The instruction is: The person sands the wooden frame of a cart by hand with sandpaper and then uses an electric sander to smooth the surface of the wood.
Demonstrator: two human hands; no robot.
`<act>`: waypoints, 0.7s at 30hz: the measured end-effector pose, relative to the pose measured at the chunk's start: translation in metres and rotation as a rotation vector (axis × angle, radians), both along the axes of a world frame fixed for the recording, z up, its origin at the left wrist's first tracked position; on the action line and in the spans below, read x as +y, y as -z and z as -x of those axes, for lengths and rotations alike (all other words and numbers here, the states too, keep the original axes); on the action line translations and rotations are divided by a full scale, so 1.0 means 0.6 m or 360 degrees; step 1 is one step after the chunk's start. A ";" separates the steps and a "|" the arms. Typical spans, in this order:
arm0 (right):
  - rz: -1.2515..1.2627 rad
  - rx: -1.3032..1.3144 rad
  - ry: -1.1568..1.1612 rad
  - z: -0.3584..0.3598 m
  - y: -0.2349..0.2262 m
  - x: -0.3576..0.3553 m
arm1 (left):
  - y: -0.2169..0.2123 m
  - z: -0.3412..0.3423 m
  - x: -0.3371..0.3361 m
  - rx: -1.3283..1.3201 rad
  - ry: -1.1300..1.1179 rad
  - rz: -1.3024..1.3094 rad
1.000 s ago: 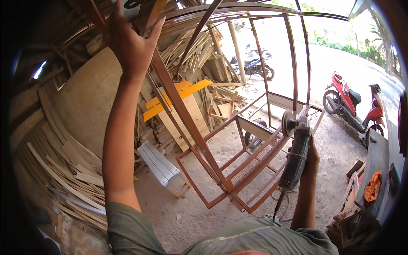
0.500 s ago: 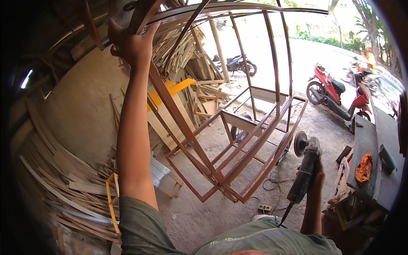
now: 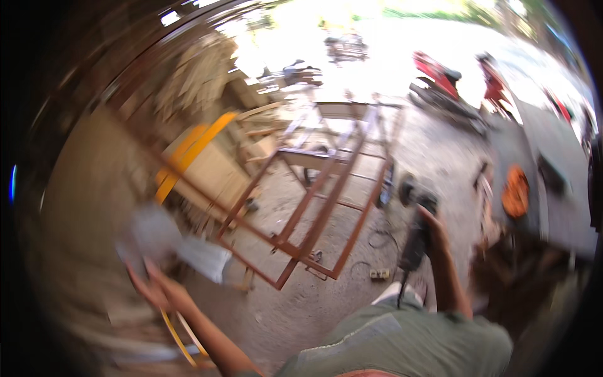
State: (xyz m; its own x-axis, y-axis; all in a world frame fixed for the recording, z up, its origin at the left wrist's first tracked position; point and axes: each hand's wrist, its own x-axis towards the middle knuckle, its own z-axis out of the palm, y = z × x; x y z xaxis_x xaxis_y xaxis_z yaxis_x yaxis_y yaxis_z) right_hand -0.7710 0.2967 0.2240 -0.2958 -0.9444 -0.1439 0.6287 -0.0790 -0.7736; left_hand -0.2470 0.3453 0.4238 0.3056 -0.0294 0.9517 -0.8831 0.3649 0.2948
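My right hand [image 3: 436, 231] is wrapped round the dark body of an angle grinder [image 3: 414, 242]. The grinder's disc end [image 3: 408, 187] points away from me, and its cord hangs from the near end. Low on the left, my left hand [image 3: 160, 288] is blurred, its fingers stretched and apart. A smeared pale grey shape [image 3: 151, 231] lies just beyond those fingertips; what it is, and whether they touch it, I cannot tell. Ahead stands a brown metal cart frame [image 3: 308, 242] with open bars and wheels, apart from both hands.
Left of the frame are a yellow bar [image 3: 195, 157], stacked wood strips [image 3: 195, 75] and a low grey bench [image 3: 204, 257]. A power socket block [image 3: 379, 274] and cable lie on the floor. An orange cloth [image 3: 515, 191] rests on the right-hand table [image 3: 559, 207]. Red motorbikes [image 3: 440, 78] stand outside.
My left hand has let go of the brown frame's upper bar and dropped to the lower left. The grinder stays in my right hand. My view has swung, blurring the scene.
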 end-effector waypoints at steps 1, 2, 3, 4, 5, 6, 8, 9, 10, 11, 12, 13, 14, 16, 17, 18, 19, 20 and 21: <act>0.0045 -0.0032 -0.0027 -0.004 0.001 -0.013 | 0.057 0.019 0.045 -0.0214 -0.0093 -0.0113; -0.0020 -0.0063 -0.0066 0.004 -0.001 -0.015 | 0.121 0.048 0.081 -0.0288 -0.0208 -0.0356; -0.0007 -0.0035 -0.0089 0.017 0.008 -0.024 | 0.174 0.114 0.096 -0.0090 -0.0112 -0.0695; -0.0052 -0.0043 -0.0120 0.034 0.026 -0.033 | 0.227 0.173 0.100 0.0146 0.0078 -0.1002; -0.0079 -0.0032 -0.0057 0.047 0.050 -0.045 | 0.294 0.202 0.086 0.0122 0.0350 -0.1159; -0.0086 0.0001 -0.0026 0.063 0.066 -0.055 | 0.349 0.241 0.064 0.0105 0.0499 -0.1457; -0.0013 0.0010 0.0050 0.103 0.066 -0.052 | 0.407 0.356 0.025 0.0129 0.0861 -0.1895; 0.0052 -0.0009 0.0085 0.126 0.075 -0.057 | 0.419 0.427 -0.003 0.0163 0.1094 -0.2051; 0.0071 0.0025 0.0140 0.152 0.089 -0.065 | 0.444 0.482 -0.033 0.0199 0.1372 -0.2180; 0.0082 0.0061 0.0208 0.181 0.107 -0.073 | 0.434 0.552 -0.060 0.0143 0.1656 -0.2350; 0.0082 0.0105 0.0258 0.185 0.107 -0.075 | 0.442 0.579 -0.092 0.0124 0.1953 -0.2590; 0.0154 0.0112 0.0281 0.199 0.111 -0.080 | 0.454 0.623 -0.114 0.0120 0.2218 -0.2709; 0.0167 0.0067 0.0299 0.211 0.109 -0.079 | 0.473 0.662 -0.136 0.0212 0.2466 -0.2832; 0.0209 -0.0013 0.0339 0.249 0.102 -0.077 | 0.509 0.743 -0.180 0.0285 0.2753 -0.3138; 0.0293 -0.0028 0.0389 0.275 0.119 -0.083 | 0.503 0.797 -0.193 0.0262 0.2806 -0.3273; 0.0321 -0.0017 0.0410 0.300 0.118 -0.085 | 0.502 0.838 -0.204 0.0256 0.2861 -0.3396; 0.0350 -0.0005 0.0427 0.327 0.117 -0.084 | 0.506 0.868 -0.209 0.0273 0.2976 -0.3390; 0.0378 0.0008 0.0442 0.353 0.115 -0.083 | 0.512 0.895 -0.213 0.0294 0.3090 -0.3379; 0.0407 -0.0042 0.0432 0.377 0.101 -0.078 | 0.516 0.920 -0.216 0.0309 0.3192 -0.3367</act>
State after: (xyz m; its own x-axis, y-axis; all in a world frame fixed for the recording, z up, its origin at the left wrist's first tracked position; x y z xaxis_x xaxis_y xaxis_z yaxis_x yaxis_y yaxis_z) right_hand -0.9972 0.2497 0.1635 -0.5398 -0.8384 0.0758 0.5776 -0.4344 -0.6912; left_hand -0.7990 0.2154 0.1144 -0.9097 -0.2246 -0.3492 -0.2491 -0.3777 0.8918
